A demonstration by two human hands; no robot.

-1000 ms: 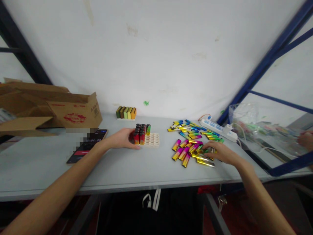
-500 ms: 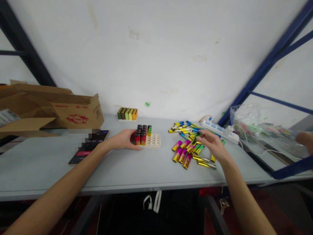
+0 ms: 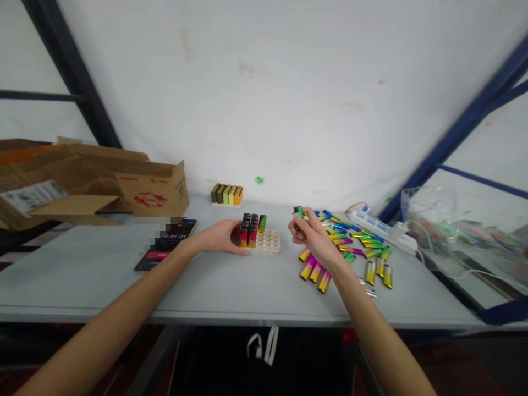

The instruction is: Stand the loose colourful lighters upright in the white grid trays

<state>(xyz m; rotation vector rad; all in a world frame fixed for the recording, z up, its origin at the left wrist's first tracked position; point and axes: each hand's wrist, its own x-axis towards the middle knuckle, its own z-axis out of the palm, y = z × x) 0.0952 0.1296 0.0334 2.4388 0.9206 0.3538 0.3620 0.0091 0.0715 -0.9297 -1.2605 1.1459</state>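
Observation:
A white tray with round holes (image 3: 271, 242) stands on the grey table, its left part filled with upright red lighters with black tops (image 3: 248, 234). One green-yellow lighter (image 3: 262, 224) stands at the back beside them. My left hand (image 3: 226, 236) is curved round the left side of the red lighters, fingers partly hidden behind them. Between the tray and the loose pile, my right hand (image 3: 306, 228) pinches a green lighter (image 3: 298, 211) above the table. Pink-yellow lighters (image 3: 315, 270) lie below that hand, with green, blue and yellow ones (image 3: 371, 242) further right.
At the back a full tray of lighters (image 3: 226, 195) stands by the wall. An open cardboard box (image 3: 152, 192) and a phone (image 3: 167, 242) are on the left. A white power strip (image 3: 383, 228) and clear plastic bags (image 3: 437, 214) lie on the right.
My right hand has lifted a green lighter from the pile and moved left toward the tray. My left hand keeps its place at the red lighters. The view has shifted slightly.

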